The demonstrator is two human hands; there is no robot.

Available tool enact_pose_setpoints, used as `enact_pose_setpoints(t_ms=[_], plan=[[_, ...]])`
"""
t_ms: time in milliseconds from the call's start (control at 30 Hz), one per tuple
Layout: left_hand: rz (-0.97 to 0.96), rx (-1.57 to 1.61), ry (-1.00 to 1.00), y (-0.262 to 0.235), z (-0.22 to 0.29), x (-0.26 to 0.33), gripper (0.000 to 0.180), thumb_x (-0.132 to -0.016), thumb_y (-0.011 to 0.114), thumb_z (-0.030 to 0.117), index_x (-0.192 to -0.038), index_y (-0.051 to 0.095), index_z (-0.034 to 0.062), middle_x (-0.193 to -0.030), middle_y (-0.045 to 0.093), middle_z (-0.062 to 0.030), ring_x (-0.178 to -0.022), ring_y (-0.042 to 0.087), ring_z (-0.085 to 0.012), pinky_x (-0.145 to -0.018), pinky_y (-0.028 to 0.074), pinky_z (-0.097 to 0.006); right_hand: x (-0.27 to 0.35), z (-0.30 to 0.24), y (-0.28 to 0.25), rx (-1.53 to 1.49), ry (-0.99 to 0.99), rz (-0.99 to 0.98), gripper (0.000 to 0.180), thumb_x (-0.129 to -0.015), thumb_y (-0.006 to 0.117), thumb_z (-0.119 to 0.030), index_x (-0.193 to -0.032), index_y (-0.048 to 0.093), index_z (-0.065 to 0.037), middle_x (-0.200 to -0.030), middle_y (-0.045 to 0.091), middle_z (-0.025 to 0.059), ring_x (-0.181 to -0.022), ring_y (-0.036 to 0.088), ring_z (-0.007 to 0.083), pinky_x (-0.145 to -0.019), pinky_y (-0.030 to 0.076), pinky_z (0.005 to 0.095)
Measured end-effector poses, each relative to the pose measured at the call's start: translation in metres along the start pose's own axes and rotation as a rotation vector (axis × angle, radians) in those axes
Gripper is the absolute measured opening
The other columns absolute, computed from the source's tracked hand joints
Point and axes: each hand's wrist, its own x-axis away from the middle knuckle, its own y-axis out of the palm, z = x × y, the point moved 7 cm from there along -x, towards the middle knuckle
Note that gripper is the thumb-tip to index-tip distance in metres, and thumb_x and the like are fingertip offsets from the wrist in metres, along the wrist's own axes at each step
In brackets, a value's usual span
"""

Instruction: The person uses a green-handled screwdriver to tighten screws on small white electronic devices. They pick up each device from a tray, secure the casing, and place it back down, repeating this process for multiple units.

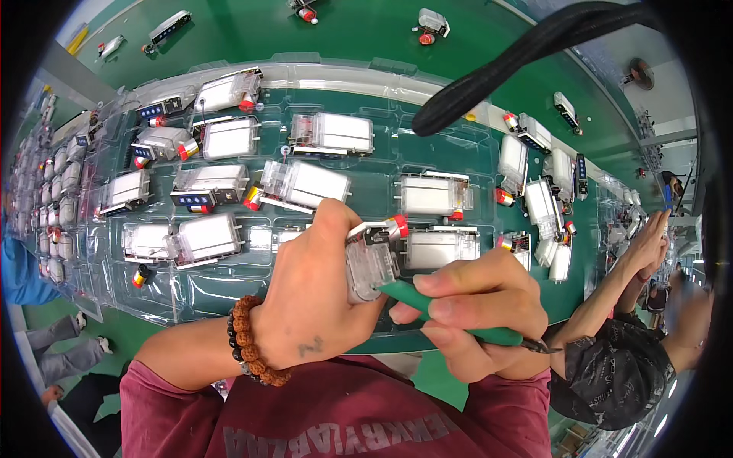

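Note:
My left hand point(313, 294) grips a small clear plastic unit with a red cap point(372, 256), held upright just above the table's near edge. A brown bead bracelet sits on that wrist. My right hand point(466, 313) holds a green-handled tool point(458, 322) like a pen, and its tip touches the lower side of the clear unit. Both hands meet low in the middle of the view, over a clear plastic tray point(229, 294).
Clear trays on the green table point(366, 46) hold several white and clear units with red caps point(328, 133). More units lie loose at the right point(546, 202). A black strap point(519, 57) hangs across the top right. Another person's hands point(649, 240) work at the right edge.

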Motion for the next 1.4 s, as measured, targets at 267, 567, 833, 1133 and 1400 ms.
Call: enact_pose_setpoints(t_ms=[267,567,833,1133,1400], plan=[[-0.04,0.02,0.0,0.0,0.005,-0.004,0.057,-0.067,0.079,0.007,-0.108,0.039,0.0005,-0.079,0.06,-0.022,-0.071,0.063,-0.0469,-0.061,0.05,-0.05,-0.002,-0.004,0.002,0.051,-0.039,-0.003,0.036,-0.068,0.081,0.01,-0.101,0.071,-0.001,-0.105,0.069,0.0185,-0.075,0.069,0.0193,-0.061,0.054,0.0257],[-0.008,-0.035,0.06,-0.001,0.008,-0.005,0.058,-0.065,0.077,0.004,-0.108,0.039,0.0002,-0.079,0.059,-0.0231,-0.071,0.062,-0.0478,-0.061,0.049,-0.051,-0.01,-0.014,0.011,0.183,-0.207,-0.132,0.036,-0.066,0.082,0.007,-0.1,0.072,0.001,-0.103,0.07,0.0202,-0.074,0.07,0.0239,-0.061,0.057,0.03],[0.029,0.117,0.055,-0.002,0.003,-0.005,0.049,-0.07,0.072,0.002,-0.108,0.039,0.0005,-0.072,0.057,-0.0197,-0.067,0.061,-0.0455,-0.058,0.046,-0.049,-0.005,-0.012,-0.01,-0.044,-0.049,-0.015,0.026,-0.075,0.076,0.006,-0.099,0.068,0.002,-0.106,0.066,0.0237,-0.079,0.074,0.029,-0.063,0.061,0.0319],[-0.005,0.241,0.088,0.0,0.006,-0.004,0.048,-0.072,0.072,0.002,-0.108,0.041,0.0015,-0.073,0.06,-0.0142,-0.064,0.063,-0.0367,-0.058,0.048,-0.042,-0.004,-0.009,-0.009,-0.162,0.007,0.027,0.025,-0.08,0.074,0.006,-0.102,0.065,0.001,-0.103,0.065,0.0217,-0.079,0.075,0.0267,-0.067,0.062,0.0296],[-0.07,0.202,0.043,0.003,0.006,-0.004,0.054,-0.071,0.076,0.007,-0.11,0.04,0.0007,-0.078,0.06,-0.0174,-0.069,0.064,-0.0398,-0.06,0.048,-0.043,-0.002,-0.008,-0.005,-0.117,0.048,0.04,0.028,-0.073,0.08,0.006,-0.098,0.07,-0.002,-0.1,0.07,0.0194,-0.077,0.073,0.0221,-0.063,0.058,0.0273]])
